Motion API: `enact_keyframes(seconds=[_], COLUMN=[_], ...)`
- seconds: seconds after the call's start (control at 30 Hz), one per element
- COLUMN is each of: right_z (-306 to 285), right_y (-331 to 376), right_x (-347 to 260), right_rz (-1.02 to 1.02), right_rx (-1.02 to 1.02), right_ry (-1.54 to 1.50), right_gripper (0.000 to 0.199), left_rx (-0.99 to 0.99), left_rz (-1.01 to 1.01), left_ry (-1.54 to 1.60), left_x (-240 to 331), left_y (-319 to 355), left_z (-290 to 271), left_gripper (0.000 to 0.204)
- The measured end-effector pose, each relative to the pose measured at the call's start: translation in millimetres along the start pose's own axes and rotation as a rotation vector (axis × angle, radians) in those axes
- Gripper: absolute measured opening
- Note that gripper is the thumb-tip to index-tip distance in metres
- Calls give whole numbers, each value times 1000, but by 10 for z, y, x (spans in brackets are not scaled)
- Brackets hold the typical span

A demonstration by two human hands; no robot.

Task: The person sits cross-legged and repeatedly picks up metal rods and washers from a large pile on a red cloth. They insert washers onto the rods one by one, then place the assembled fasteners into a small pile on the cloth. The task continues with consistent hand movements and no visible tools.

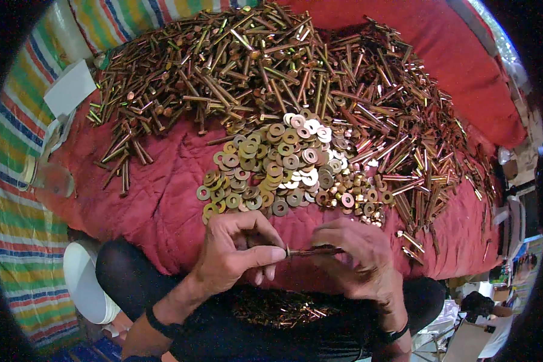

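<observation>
In front of me, above my lap, a brassy bolt [308, 252] lies roughly level between my hands. My left hand [238, 250] is closed, thumb and fingers pinching the bolt's left end, where a small disc-like rim shows. At its other end my right hand [365, 259] curls round the shaft; those fingers are somewhat blurred, and whether they also hold a small part is hidden. Just beyond both hands lies a heap of flat washers [271, 163], gold and silvery. To its right sits a small cluster of nuts [368, 205].
A large mound of loose bolts [223, 72] spreads across the red cloth [157, 181], down its right side too. More bolts [277, 311] lie in my lap. At left are a clear jar [54, 180], a white box [70, 88], a white tub [87, 283] and a striped sheet [24, 241].
</observation>
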State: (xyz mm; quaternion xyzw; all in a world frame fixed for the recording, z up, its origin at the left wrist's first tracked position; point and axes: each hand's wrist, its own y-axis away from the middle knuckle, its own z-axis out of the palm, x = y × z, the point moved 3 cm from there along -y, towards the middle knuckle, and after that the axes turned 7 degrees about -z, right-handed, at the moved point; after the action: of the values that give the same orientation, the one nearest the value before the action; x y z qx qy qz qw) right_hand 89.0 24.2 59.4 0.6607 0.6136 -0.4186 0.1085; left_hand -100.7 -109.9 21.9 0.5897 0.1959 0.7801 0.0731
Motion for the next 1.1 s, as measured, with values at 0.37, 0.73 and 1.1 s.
enact_keyframes(seconds=[0.37,0.73,1.1], right_z=[413,150,-360], right_y=[-8,-67,29], right_x=[-139,-247,-256], right_rz=[-364,-333,103], right_rx=[45,135,423], right_ry=[237,216,265], right_gripper=[50,37,25], left_rx=[-137,-188,-1], left_rz=[-89,-145,339], left_ry=[470,397,-26], left_x=[-265,-253,-208], left_y=[-99,-140,-355], left_z=[299,248,256], left_gripper=[69,45,21])
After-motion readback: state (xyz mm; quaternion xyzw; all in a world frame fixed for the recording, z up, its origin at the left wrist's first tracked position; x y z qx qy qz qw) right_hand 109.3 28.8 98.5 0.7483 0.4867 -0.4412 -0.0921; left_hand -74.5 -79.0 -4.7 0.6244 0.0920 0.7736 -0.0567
